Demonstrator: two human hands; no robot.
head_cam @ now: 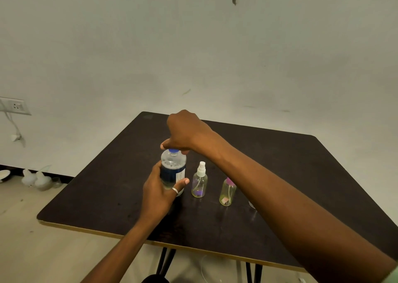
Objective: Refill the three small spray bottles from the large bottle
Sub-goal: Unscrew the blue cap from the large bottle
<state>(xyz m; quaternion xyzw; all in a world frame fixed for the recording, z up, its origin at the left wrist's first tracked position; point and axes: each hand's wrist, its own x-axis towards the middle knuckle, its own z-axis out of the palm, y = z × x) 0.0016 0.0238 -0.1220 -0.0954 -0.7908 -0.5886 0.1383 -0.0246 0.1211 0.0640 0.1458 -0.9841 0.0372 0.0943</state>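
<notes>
The large bottle point(173, 168) stands upright on the dark table point(107, 185), its long axis vertical and its blue cap point(173, 151) pointing up. The left grip point(159, 194) wraps its labelled body from the near side, and the right grip point(185, 131) clasps the cap from above. Just to its right, a white-topped spray bottle point(199, 182) and a pink-topped spray bottle point(227, 193) stand upright.

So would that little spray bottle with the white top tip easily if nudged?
Probably: the white-topped spray bottle looks nearly empty, so light. It stands tall and narrow, so a nudge likely topples it. Being round, it might then roll.
</notes>
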